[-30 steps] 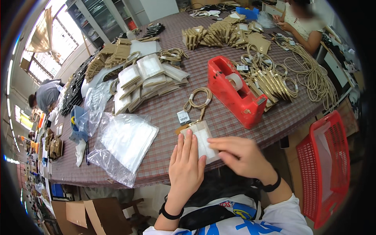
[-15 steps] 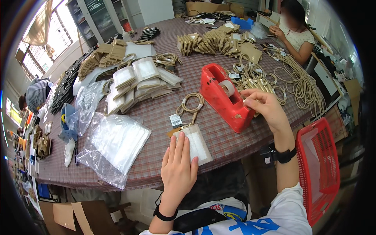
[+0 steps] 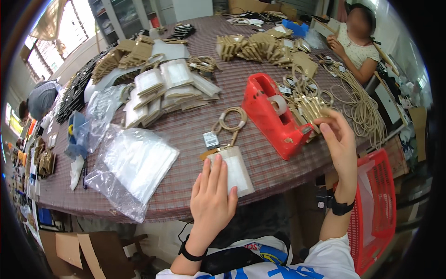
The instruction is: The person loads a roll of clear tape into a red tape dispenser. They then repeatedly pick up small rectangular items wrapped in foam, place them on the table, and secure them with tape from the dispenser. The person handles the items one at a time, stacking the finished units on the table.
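Note:
My left hand [image 3: 212, 197] lies with its fingers stretched flat on a beige pouch wrapped in clear plastic [image 3: 239, 174] at the table's near edge. A coiled tan cord [image 3: 232, 120] and a white tag with printing [image 3: 210, 139] are attached at the pouch's far end. To the right stands a red tape dispenser [image 3: 274, 118] with a roll of tape [image 3: 278, 104] in it. Close beside the dispenser's near end, my right hand [image 3: 341, 139] has thumb and forefinger pinched together. Whatever sits between those fingertips is too small to make out.
Clear plastic bags [image 3: 134, 162] lie left of my left hand. Behind them is a pile of wrapped pouches [image 3: 162, 90]. Tan cords [image 3: 360, 109] and gold-coloured pieces [image 3: 309, 109] fill the right side. A red basket [image 3: 374, 204] stands beside my right arm. A co-worker [image 3: 357, 44] sits at the far right.
My right hand has moved a little right, away from the dispenser's near end, with its pinch kept. My left hand stays flat on the pouch. The view has shifted slightly.

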`<state>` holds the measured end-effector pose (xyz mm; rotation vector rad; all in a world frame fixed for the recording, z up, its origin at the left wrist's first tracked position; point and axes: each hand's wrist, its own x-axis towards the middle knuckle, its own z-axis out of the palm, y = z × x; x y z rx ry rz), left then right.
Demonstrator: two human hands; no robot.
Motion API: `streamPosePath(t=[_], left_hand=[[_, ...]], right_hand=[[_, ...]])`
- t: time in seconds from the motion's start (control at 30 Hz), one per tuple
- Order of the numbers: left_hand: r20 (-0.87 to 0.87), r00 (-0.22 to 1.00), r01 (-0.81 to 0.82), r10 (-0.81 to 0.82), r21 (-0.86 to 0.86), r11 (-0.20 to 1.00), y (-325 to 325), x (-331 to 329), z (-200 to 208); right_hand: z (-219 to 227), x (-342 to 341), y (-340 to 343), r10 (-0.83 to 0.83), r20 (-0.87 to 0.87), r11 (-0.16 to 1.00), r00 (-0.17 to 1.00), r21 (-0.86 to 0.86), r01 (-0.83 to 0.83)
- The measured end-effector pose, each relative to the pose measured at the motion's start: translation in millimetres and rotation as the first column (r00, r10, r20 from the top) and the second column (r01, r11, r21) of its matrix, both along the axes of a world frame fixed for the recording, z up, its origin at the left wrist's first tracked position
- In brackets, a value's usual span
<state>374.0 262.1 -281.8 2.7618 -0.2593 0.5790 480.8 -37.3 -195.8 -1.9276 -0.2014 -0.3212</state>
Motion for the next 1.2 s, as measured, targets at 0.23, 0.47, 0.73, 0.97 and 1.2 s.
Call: streamPosePath(t=[0.23, 0.47, 0.73, 0.97, 1.2], left_hand=[[0.043, 0.999, 0.012, -0.007, -0.111, 0.994, 0.8, 1.3, -6.6], [0.081, 0.997, 0.014, 0.001, -0.182, 0.983, -2.3, -3.2, -16.3], [0.07, 0.998, 0.009, 0.007, -0.223, 0.975, -2.6, -0.7, -10.0], [0.059, 0.998, 0.039, -0.032, -0.118, 0.992, 1.4, 2.2, -3.1], [0.053, 0.997, 0.059, -0.055, -0.083, 0.995, 3.2, -1.6, -1.1]], right_hand=[[-10.5, 39.6, -2.1, 0.176, -0.206, 0.981, 0.963, 0.122, -0.153], [-35.9, 31.4, -39.3, 0.062, 0.022, 0.996, 0.998, 0.059, -0.063], [-63.0, 3.5, -63.9, -0.051, 0.058, 0.999, 0.997, 0.017, 0.05], [3.2, -31.1, 84.8, 0.332, -0.049, 0.943, 0.942, -0.002, -0.333], [-11.9, 30.0, 143.5, 0.559, -0.395, 0.693, 0.729, -0.26, -0.672]])
